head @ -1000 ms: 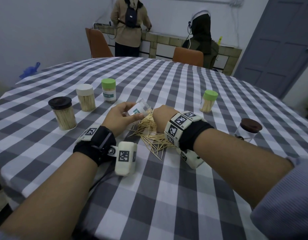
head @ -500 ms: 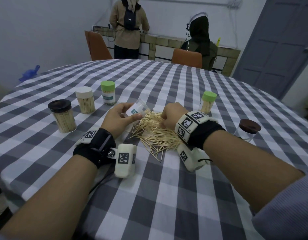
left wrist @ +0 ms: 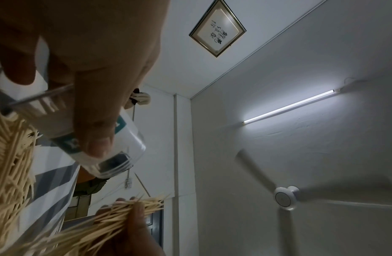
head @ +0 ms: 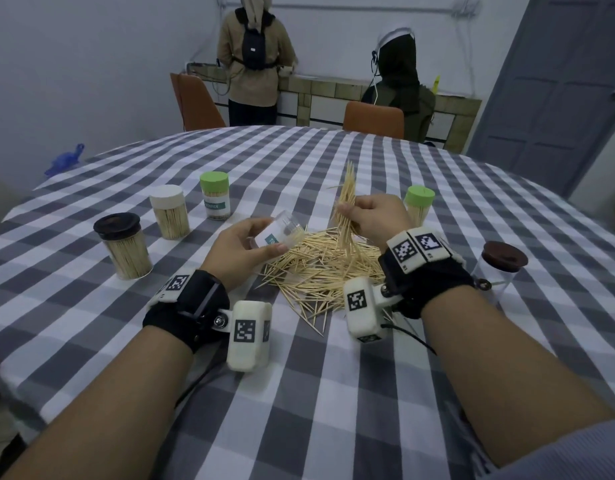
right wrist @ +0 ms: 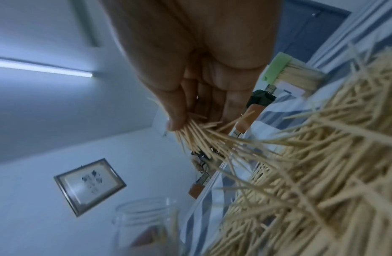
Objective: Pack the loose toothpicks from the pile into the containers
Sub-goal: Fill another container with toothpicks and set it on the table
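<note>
A pile of loose toothpicks [head: 319,268] lies on the checked tablecloth between my hands. My left hand [head: 243,247] grips a clear open container [head: 281,230] with a teal label, tilted with its mouth toward the pile; the left wrist view shows that container [left wrist: 111,143] under my thumb. My right hand [head: 368,220] pinches a bunch of toothpicks [head: 347,199], lifted upright above the pile. In the right wrist view the bunch of toothpicks [right wrist: 197,136] fans out from my fingertips, and the container's open mouth [right wrist: 144,213] shows below.
Three filled, lidded containers stand at the left: dark-lidded [head: 124,247], white-lidded [head: 170,211], green-lidded [head: 215,194]. Another green-lidded one [head: 418,206] stands behind my right hand, a brown-lidded jar [head: 501,268] at the right. Two people and chairs are beyond the table.
My right hand has risen from the pile with a bunch of toothpicks pinched in it and turned them upright. My left hand keeps holding the tilted container.
</note>
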